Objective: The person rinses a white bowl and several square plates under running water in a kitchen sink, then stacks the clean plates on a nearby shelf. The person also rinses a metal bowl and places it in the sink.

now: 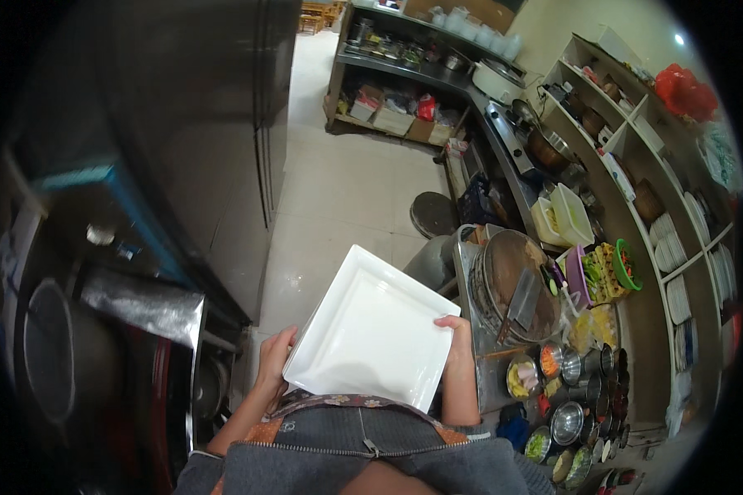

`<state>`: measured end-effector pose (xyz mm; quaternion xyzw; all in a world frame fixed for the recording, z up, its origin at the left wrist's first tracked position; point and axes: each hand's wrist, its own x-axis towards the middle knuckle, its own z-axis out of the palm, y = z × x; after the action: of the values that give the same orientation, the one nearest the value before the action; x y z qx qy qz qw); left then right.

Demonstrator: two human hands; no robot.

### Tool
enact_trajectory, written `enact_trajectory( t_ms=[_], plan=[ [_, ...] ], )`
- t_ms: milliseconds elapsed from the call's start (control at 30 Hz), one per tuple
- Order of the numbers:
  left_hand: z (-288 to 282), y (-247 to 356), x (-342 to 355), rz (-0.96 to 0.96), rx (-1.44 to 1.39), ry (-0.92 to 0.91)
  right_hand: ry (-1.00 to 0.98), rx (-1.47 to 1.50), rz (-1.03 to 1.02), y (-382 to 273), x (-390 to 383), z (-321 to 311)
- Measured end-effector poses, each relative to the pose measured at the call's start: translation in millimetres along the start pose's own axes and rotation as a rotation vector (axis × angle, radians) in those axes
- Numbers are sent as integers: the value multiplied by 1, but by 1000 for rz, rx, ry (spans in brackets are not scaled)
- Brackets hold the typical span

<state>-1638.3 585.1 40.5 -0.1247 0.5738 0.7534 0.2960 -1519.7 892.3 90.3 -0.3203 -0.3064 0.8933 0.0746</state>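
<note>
A square white plate with a raised rim is held in front of my body, over the floor. Stacked edges along its left side suggest more than one plate, but I cannot tell for sure. My left hand grips the left edge, its fingers partly hidden beneath. On the right edge, my right hand is closed with the thumb on the rim and the other fingers underneath. To the right of the plate, a cleaver lies on a round wooden chopping board.
Metal bowls of cut food crowd the right counter. Behind them are a green basket and pale plastic tubs. Shelves with stacked plates line the right wall. A tall dark cabinet stands left, and a round dark lid is on the floor.
</note>
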Motion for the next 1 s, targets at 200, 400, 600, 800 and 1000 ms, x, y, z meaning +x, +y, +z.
enact_trajectory(
  t_ms=[200,400,600,800,1000],
  plan=[
    [89,47,164,-106,74,-79,-4,69,15,-95,148,-11],
    [225,131,313,-94,36,-101,179,122,-64,-213,293,26],
    [325,204,466,-171,25,-135,84,97,-91,-340,446,65],
    [410,274,649,-105,211,-169,58,131,-29,-450,631,98],
    [537,363,835,-161,141,-265,74,48,-171,-575,802,123]
  ],
)
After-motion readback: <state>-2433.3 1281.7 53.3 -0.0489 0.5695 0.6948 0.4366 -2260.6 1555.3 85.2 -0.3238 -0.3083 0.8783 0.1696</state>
